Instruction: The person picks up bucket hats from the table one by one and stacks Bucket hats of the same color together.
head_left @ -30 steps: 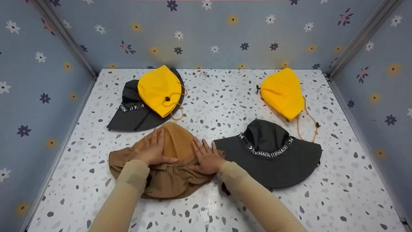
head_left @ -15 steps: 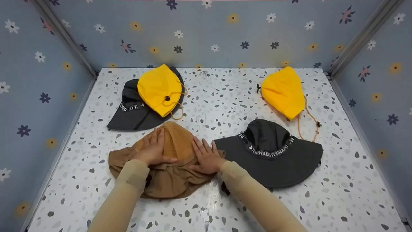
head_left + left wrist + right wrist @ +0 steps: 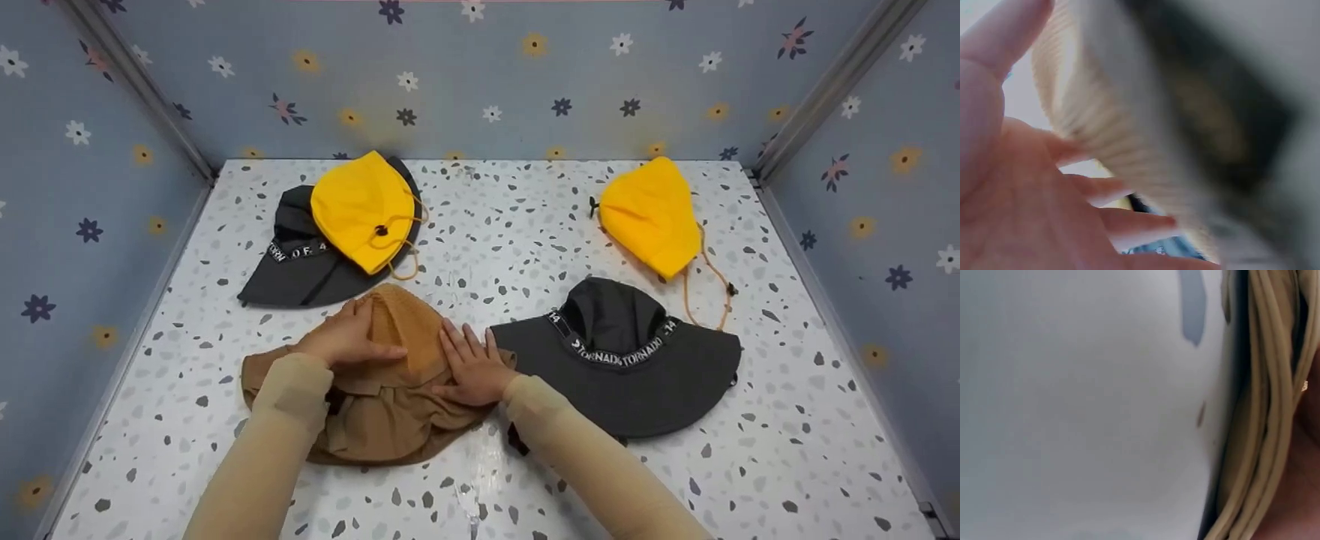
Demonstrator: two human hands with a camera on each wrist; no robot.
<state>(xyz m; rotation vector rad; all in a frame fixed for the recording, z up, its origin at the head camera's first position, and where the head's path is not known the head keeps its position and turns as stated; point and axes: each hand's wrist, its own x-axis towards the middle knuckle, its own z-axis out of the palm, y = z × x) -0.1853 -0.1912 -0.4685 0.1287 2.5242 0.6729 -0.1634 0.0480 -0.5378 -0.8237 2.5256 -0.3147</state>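
A brown sun hat (image 3: 390, 427) with a lighter, textured crown (image 3: 405, 315) lies folded on the table in front of me. My left hand (image 3: 343, 339) is at the crown's left side, its thumb stretched across the front. In the left wrist view, straight spread fingers (image 3: 1134, 225) reach to the ribbed fabric (image 3: 1106, 118), with the palm lifted off it. My right hand (image 3: 474, 371) rests flat on the hat's right side, fingers spread. The right wrist view shows layered brim edges (image 3: 1266, 410) beside part of that hand.
A dark grey brimmed hat (image 3: 630, 394) lies right of the brown one. Behind it is a yellow hat (image 3: 649, 217) with a cord. At back left, another yellow hat (image 3: 360, 210) overlaps a second dark hat (image 3: 300, 281). Flower-patterned walls (image 3: 480, 82) enclose the speckled table (image 3: 510, 225).
My left hand has risen from lying flat on the crown, and its fingers have shifted to the crown's upper left edge. The right hand stays put. The head view has shifted slightly.
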